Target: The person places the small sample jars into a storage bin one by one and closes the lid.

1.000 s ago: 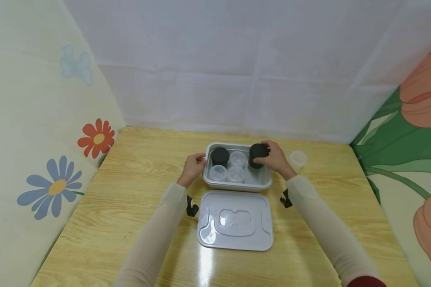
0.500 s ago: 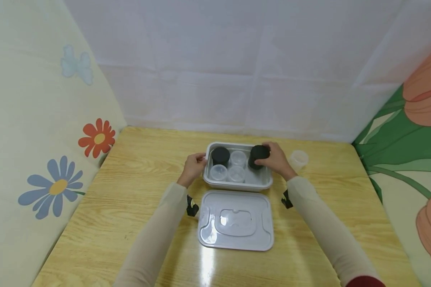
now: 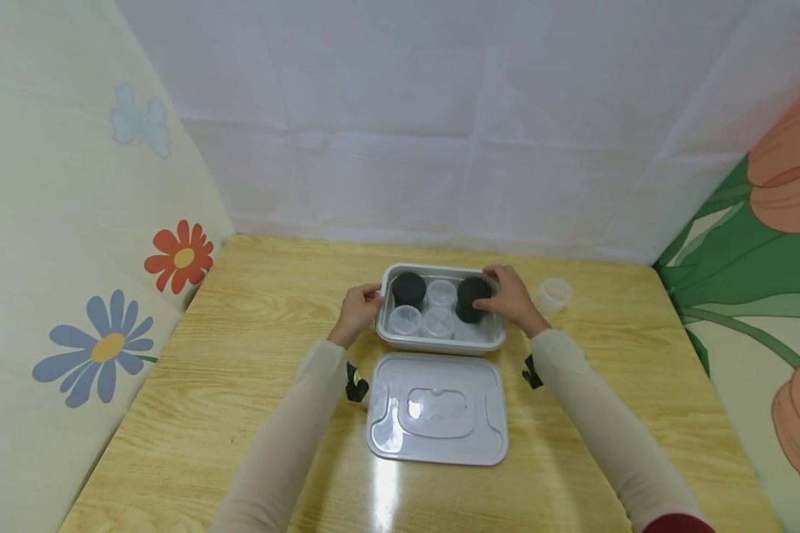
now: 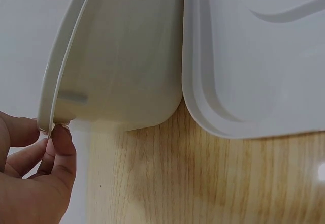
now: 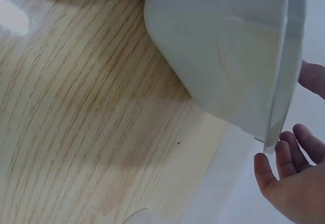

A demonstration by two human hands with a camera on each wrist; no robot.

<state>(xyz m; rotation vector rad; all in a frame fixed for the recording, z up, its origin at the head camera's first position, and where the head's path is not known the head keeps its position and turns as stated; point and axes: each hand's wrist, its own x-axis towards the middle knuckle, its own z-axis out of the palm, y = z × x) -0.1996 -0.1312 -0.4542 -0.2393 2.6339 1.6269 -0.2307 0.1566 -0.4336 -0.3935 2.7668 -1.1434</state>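
Observation:
A pale grey plastic box [image 3: 440, 346] stands uncovered on the table. My left hand [image 3: 358, 311] pinches its left rim, and in the left wrist view the thumb and fingers [image 4: 63, 153] meet around the edge. At the box's right end, my right hand [image 3: 512, 300] reaches over the rim and grips a black cylindrical jar [image 3: 470, 311], thumb in front and forefinger behind. Some of its other fingers [image 5: 264, 173] show outside the rim in the right wrist view. Another black jar [image 3: 410, 287] and several clear lidded cups [image 3: 438, 323] stand inside the box.
The box's grey lid [image 3: 436, 448] lies flat on the wooden table [image 3: 253, 355], just in front of the box. A clear cup [image 3: 555, 295] stands to the right, beyond the right hand. A white cloth [image 3: 400, 148] hangs behind the table, with flower-patterned panels at both sides.
My right hand has brought the black jar slightly left and lower inside the box. The left hand stays at the left rim, and the lid has not moved.

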